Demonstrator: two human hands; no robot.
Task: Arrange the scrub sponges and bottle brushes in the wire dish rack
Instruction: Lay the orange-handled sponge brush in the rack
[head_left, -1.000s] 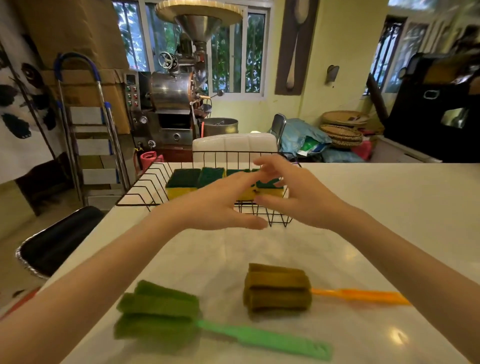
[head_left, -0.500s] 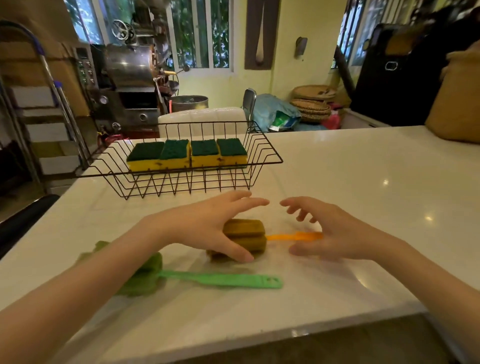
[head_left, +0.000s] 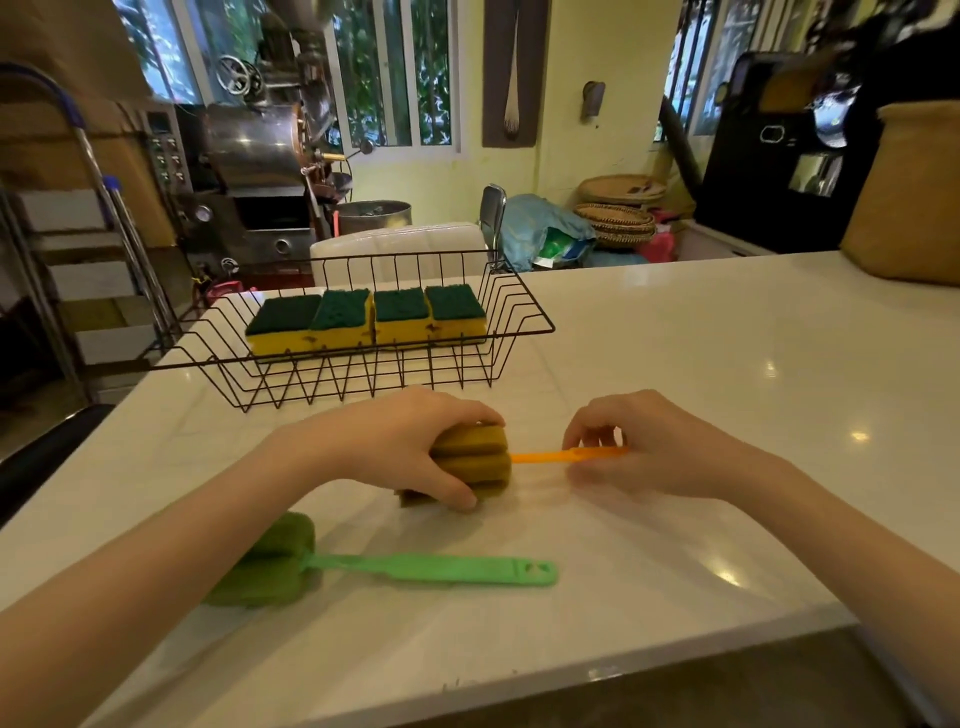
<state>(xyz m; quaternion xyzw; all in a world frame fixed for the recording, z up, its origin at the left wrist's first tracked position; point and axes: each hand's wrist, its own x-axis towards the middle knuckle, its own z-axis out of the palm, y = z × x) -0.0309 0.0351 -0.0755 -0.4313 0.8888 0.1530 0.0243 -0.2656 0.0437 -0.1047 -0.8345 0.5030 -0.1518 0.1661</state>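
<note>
A black wire dish rack (head_left: 524, 317) stands on the white counter and holds several yellow scrub sponges (head_left: 366, 322) with green tops in a row. In front of it lies an orange-handled bottle brush (head_left: 480, 457) with an olive sponge head. My left hand (head_left: 395, 452) is closed around that head. My right hand (head_left: 649, 447) pinches the orange handle near its end. A green bottle brush (head_left: 415, 569) lies nearer me on the counter, untouched, its head partly behind my left forearm.
The white counter (head_left: 701, 364) runs right and forward to a near edge. A tan sack (head_left: 904, 192) sits at its far right. Behind the counter are a metal roasting machine (head_left: 260, 156), a stepladder (head_left: 104, 208) and woven baskets (head_left: 618, 218).
Both hands have drawn back from the rack to the orange brush. The left hand closed on its sponge head and the right hand took the handle. The camera view tilted down.
</note>
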